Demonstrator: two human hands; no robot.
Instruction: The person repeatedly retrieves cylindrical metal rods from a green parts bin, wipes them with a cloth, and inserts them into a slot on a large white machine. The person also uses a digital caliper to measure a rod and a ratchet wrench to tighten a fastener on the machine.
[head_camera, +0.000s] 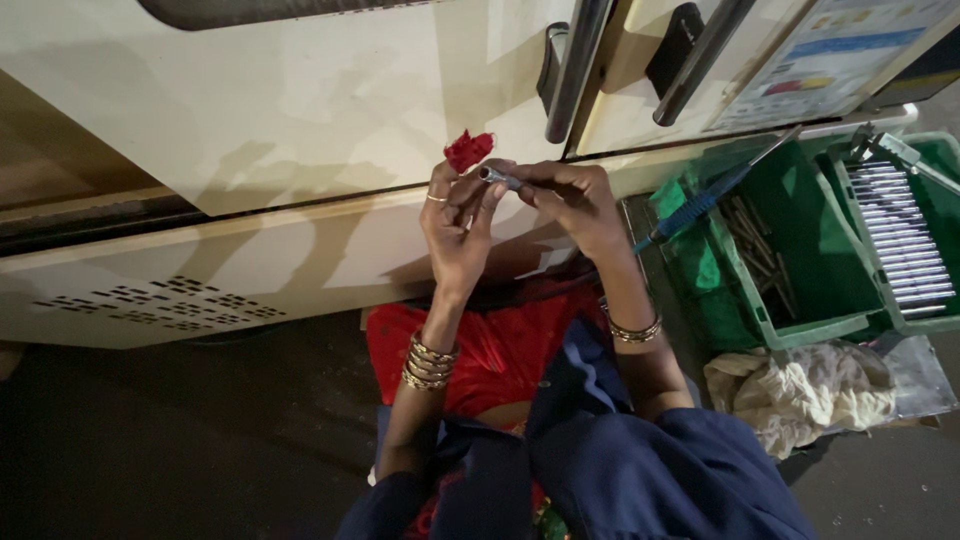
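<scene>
It looked like a roadside vehicle-repair spot: a cream vehicle body (280, 110) with door handles (570, 70) rose over dark pavement (180, 440), and 2 green crates (800, 240) held metal rods (905, 240) and tools beside a crumpled rag (800, 390).

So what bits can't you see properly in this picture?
Head view only:
- Small metal piece: mostly covered by the fingers of the left hand and right hand.
- Red scrap: too small to tell what it is.
- Green crates: cut off by the right edge.
- Blue-handled tool: its tip is hidden behind the right hand.
</scene>
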